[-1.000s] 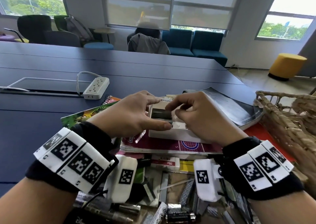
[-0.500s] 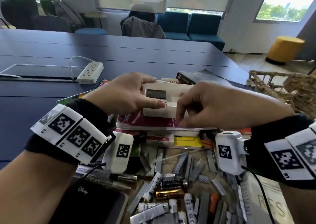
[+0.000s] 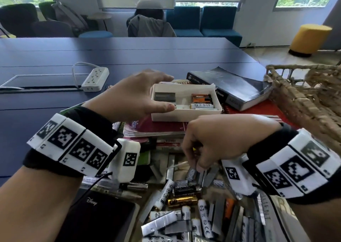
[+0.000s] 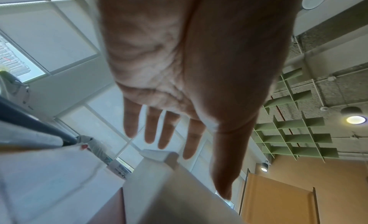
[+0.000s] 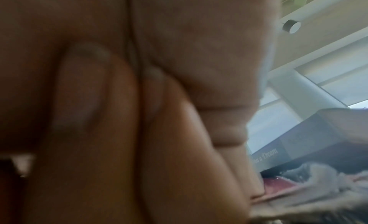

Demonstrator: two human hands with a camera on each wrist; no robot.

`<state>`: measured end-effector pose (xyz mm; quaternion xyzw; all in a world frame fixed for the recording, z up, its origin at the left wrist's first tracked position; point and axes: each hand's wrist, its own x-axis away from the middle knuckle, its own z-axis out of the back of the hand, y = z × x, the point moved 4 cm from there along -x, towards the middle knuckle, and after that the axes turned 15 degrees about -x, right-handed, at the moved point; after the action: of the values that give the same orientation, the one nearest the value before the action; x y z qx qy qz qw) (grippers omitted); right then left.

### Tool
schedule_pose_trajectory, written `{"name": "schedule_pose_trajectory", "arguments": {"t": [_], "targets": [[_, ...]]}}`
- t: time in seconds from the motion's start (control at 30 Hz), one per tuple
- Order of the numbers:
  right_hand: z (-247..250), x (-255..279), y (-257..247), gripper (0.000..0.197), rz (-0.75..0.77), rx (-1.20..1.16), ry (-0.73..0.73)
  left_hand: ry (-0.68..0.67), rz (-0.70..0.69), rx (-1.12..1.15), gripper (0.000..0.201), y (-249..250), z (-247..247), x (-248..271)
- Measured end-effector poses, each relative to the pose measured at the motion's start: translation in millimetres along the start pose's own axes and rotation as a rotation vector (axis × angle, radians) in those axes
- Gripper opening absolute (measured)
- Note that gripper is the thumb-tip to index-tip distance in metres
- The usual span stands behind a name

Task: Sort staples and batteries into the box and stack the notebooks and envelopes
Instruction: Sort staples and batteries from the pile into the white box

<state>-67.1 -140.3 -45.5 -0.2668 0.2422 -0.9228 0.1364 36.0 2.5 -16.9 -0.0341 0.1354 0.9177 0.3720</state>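
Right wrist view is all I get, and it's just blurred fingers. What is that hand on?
Observer: The right hand is curled down into the loose pile in front of the person, pinching a staple strip.
Operator: And the other hand?
Observer: The left hand is open, fingers straight, at the left end of the white box.
Operator: What's in the box so far?
Observer: Staples in its left part, batteries in its right.
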Motion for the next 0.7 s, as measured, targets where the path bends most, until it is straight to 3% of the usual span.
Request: {"name": "schedule_pose_trajectory", "arguments": {"t": [0.43,0.53,0.7], "targets": [[0.4,0.2,7.5,0.008,0.068,0.005,-0.007,0.175,-0.081,0.035,0.04,24.6,8.5,2.7],[8.6,5.8,11.3,0.009,0.077,-0.004,0.047,0.206,-0.082,0.041,0.033,26.4,10.6,3.5],[31.8,18.7,14.5,0.013,0.111,-0.034,0.24,0.195,-0.069,0.079,0.003,35.3,12.5,5.4]]}}
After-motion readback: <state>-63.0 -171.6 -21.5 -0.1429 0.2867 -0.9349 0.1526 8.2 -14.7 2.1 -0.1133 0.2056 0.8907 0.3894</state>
